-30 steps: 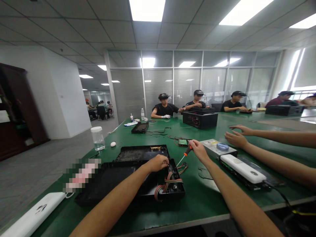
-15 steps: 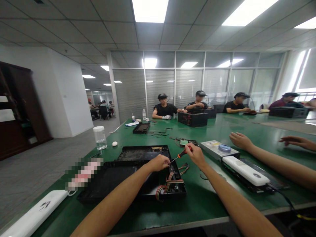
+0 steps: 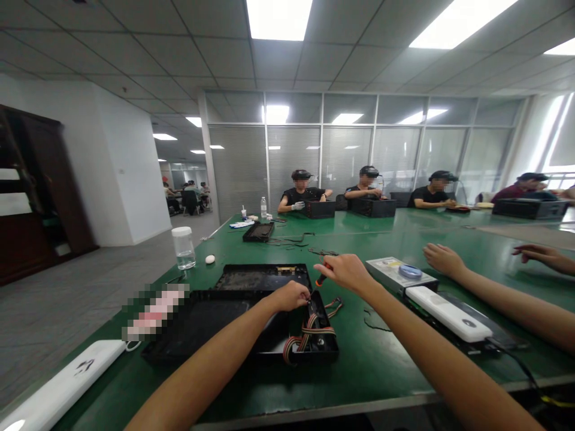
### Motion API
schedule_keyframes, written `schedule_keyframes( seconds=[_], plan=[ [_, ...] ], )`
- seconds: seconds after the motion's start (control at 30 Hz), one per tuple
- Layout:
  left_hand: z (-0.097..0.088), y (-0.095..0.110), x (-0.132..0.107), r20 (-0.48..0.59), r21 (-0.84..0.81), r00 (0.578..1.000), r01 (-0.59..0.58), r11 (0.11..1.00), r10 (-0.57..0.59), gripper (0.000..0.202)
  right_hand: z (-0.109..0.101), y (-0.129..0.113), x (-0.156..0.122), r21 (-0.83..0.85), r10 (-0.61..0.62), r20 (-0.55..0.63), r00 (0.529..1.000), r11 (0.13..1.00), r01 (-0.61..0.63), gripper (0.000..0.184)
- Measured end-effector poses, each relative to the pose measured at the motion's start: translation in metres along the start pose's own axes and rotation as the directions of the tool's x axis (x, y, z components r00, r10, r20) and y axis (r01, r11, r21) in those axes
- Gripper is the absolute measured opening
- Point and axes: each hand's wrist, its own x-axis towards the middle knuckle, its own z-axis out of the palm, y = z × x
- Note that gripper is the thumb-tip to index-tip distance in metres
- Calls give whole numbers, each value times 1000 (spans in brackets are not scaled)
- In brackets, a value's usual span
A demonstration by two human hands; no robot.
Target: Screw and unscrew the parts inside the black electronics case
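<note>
A screwdriver [image 3: 320,279] with a red and black handle is gripped in my right hand [image 3: 348,272], its shaft angled down toward my left fingertips. My left hand [image 3: 293,296] is pinched closed at the right part of an open black metal case [image 3: 197,320]; whatever lies between its fingertips is too small to make out. Striped ribbon cables [image 3: 309,335] curl in the right end of the case, below my left hand. Behind it lies a second black panel [image 3: 251,278] with a brass-coloured piece near its far edge.
To the right are a metal drive box [image 3: 390,269] with a blue roll of tape on top, and a white power bank [image 3: 449,314]. Another person's forearms [image 3: 498,293] reach in there. A clear jar [image 3: 184,251] and a white device [image 3: 67,383] stand left. Co-workers sit across the green table [image 3: 251,395].
My right hand has swung up and left, turning the screwdriver steeper. My left hand stays in place. Across the table, a co-worker's black case has shifted left and back.
</note>
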Motion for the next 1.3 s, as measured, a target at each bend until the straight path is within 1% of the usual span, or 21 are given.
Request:
schedule_keyframes(
  seconds=[0.07, 0.13, 0.2, 0.23, 0.33, 0.47, 0.7, 0.77, 0.83, 0.87, 0.93, 0.97, 1.0, 1.03, 1.07, 1.1, 1.13, 1.17, 1.2, 1.23, 1.3],
  plan=[
    [0, 0, 0, 4, 0, 1000, 8, 1000, -8, 11, -20, -12, 12, -59, -74, 143, 987, 995, 83, 41],
    [1, -1, 1, 6, -1, 1000, 15, 1000, -15, 11, -34, -22, 21, -15, -188, 260, 947, 980, 199, 37],
    [2, -1, 1, 8, -2, 1000, 17, 1000, -17, 11, -41, -30, 28, -7, -243, 326, 913, 966, 259, 39],
    [2, -2, 1, 9, -1, 1000, 15, 1000, -15, 12, -42, -33, 31, -44, -227, 341, 912, 965, 257, 42],
    [3, -2, 1, 8, -6, 1000, 4, 1000, -4, 11, -42, -40, 36, -155, -138, 326, 935, 968, 197, 50],
    [2, 0, 0, 11, -16, 1000, 19, 1000, -19, 12, -40, -44, 38, -68, -202, 358, 912, 968, 241, 45],
    [-2, 3, -2, 15, -11, 1000, 13, 1000, -13, 12, -40, -40, 38, -98, -188, 332, 925, 968, 232, 51],
    [-2, 3, -2, 8, -1, 1000, 5, 1000, -5, 13, -35, -31, 36, -117, -135, 300, 944, 977, 177, 53],
    [-1, 3, -3, -3, 20, 1000, -19, 1000, 19, 14, -25, -15, 30, -89, -42, 216, 976, 994, 63, 52],
    [-1, 3, -3, -12, 33, 999, -32, 999, 32, 15, -17, -6, 24, -26, 5, 164, 987, 1000, 0, 50],
    [-1, 4, -3, -27, 62, 998, -54, 997, 56, 16, 5, 16, 9, 217, 107, 72, 992, 969, -120, 44],
    [-1, 4, -3, -31, 74, 998, -60, 995, 62, 17, 18, 27, 0, 394, 152, 59, 987, 905, -162, 42],
    [-2, 5, -3, -32, 81, 997, -63, 995, 66, 17, 33, 37, -10, 589, 223, 72, 972, 777, -222, 40],
    [-2, 5, -3, -32, 83, 997, -63, 995, 66, 17, 48, 45, -18, 765, 325, 103, 940, 578, -284, 39],
    [-2, 5, -3, -32, 82, 997, -62, 995, 64, 18, 62, 52, -26, 889, 437, 144, 888, 336, -310, 37],
    [-3, 6, -3, -33, 76, 998, -58, 995, 60, 18, 75, 57, -32, 948, 508, 206, 837, 110, -300, 34],
    [-4, 7, -3, -33, 66, 998, -52, 997, 54, 18, 85, 61, -37, 961, 547, 263, 795, -73, -267, 33],
    [-4, 7, -3, -30, 51, 999, -43, 998, 44, 17, 94, 62, -39, 949, 564, 315, 763, -215, -232, 32],
    [-5, 8, -2, -23, 30, 999, -32, 999, 33, 16, 100, 63, -40, 928, 564, 354, 746, -309, -207, 31],
    [-6, 8, -2, -16, 1, 1000, -19, 1000, 19, 15, 104, 62, -40, 911, 560, 379, 736, -367, -190, 30],
    [-10, 8, -1, -8, -71, 1000, 10, 997, -10, 12, 108, 60, -36, 898, 566, 393, 725, -406, -170, 27]
  ],
)
